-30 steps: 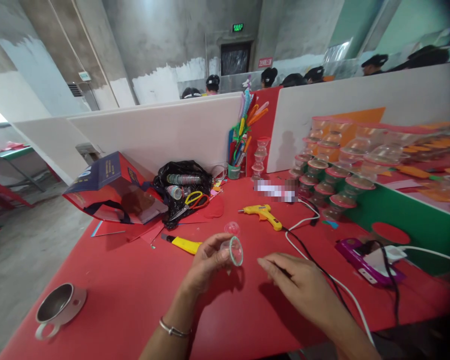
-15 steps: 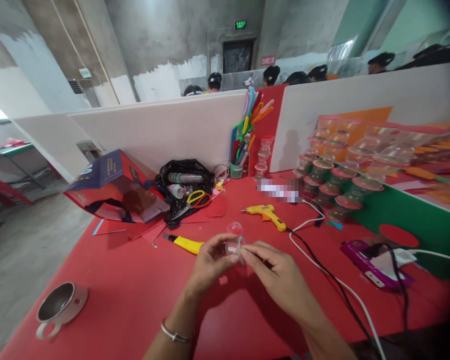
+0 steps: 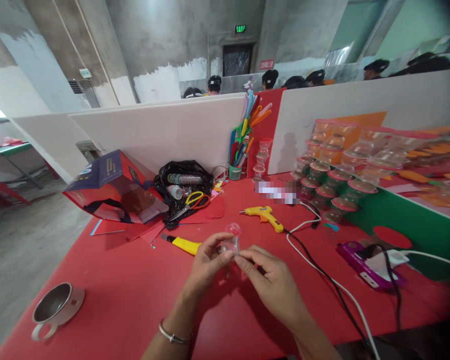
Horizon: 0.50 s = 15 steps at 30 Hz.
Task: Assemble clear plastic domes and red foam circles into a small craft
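Observation:
A small clear plastic cup (image 3: 230,245) lies on its side in the air above the red table, its rim toward the right. My left hand (image 3: 207,261) is closed around the cup's body with thumb and fingers. My right hand (image 3: 270,274) pinches at the cup's rim with thumb and forefinger. Just behind the cup is a round, clear pinkish piece (image 3: 233,229) on the table. A yellow utility knife (image 3: 185,245) lies left of my left hand. Beyond my right hand rests a yellow hot glue gun (image 3: 264,216).
Scissors (image 3: 191,202) lie by a black plastic bag (image 3: 182,167) holding stacked cups. Stacks of joined clear cups (image 3: 333,175) stand at the right. Cables run from a purple power strip (image 3: 375,270). A metal mug (image 3: 58,305) sits near the left edge.
The cup has turned so its rim shows edge-on rather than as a ring. My right fingers have shifted slightly down along the rim. The view has moved a little.

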{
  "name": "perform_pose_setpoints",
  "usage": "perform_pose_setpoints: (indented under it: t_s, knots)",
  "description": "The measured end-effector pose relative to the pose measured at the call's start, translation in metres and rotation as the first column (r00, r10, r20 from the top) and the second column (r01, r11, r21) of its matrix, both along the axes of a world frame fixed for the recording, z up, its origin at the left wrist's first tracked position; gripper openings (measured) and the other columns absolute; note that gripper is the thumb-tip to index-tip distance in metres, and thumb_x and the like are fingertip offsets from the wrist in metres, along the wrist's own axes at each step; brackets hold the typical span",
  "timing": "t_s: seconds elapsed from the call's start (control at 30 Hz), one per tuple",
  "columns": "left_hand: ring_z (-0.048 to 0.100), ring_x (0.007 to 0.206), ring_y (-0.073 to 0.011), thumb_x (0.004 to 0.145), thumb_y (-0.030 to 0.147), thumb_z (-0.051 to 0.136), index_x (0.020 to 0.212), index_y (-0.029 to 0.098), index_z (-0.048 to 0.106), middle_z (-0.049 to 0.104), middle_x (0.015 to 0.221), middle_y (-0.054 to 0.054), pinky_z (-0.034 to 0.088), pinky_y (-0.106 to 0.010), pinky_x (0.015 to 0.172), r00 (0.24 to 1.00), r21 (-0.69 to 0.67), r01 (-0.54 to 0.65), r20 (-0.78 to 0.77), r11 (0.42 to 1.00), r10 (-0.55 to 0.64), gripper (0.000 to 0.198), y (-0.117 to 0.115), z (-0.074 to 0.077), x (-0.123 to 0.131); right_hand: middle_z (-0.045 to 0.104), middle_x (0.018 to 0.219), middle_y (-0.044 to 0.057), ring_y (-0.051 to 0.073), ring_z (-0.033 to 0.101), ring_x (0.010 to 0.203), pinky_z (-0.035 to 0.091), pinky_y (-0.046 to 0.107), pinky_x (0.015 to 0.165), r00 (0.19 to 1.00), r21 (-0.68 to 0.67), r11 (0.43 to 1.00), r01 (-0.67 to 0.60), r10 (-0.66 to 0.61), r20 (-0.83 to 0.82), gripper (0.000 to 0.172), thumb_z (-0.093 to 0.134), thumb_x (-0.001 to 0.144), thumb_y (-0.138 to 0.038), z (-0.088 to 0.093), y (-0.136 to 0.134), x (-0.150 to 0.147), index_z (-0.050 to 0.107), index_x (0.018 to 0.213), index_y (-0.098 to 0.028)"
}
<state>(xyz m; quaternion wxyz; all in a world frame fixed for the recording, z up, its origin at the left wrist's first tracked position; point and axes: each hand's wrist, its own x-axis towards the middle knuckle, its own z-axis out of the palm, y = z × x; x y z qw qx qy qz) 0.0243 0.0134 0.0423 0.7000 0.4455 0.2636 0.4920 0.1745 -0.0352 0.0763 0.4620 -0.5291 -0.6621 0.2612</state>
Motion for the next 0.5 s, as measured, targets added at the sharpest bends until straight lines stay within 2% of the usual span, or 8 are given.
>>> perform_pose_setpoints:
  t_s: [0.17,0.5]
  knots:
    - [0.057,0.049,-0.0082,0.071,0.039,0.082,0.106,0.016,0.068,0.066,0.069,0.0,0.049,-0.018,0.043,1.0,0.031,0.002,-0.006,1.0,-0.002,0.044,0.0023,-0.0025,-0.0002,0.057,0.065,-0.001,0.013,0.057,0.063,0.044,0.021,0.061,0.998,-0.021,0.998,-0.062,0.062,-0.029,0.035,0.046,0.098,-0.038,0.0021,-0.0022,0.0001,0.07,0.078,-0.021]
    - [0.059,0.052,-0.0095,0.067,0.037,0.085,0.101,0.016,0.07,0.065,0.07,0.0,0.048,-0.019,0.045,0.999,0.001,-0.044,-0.006,0.999,0.044,0.042,0.0007,0.0039,-0.0012,0.06,0.071,0.0,0.013,0.059,0.066,0.045,0.021,0.063,0.998,0.032,0.997,-0.069,0.068,0.008,0.032,0.042,0.099,-0.033,0.0019,-0.0034,-0.0016,0.064,0.078,-0.021]
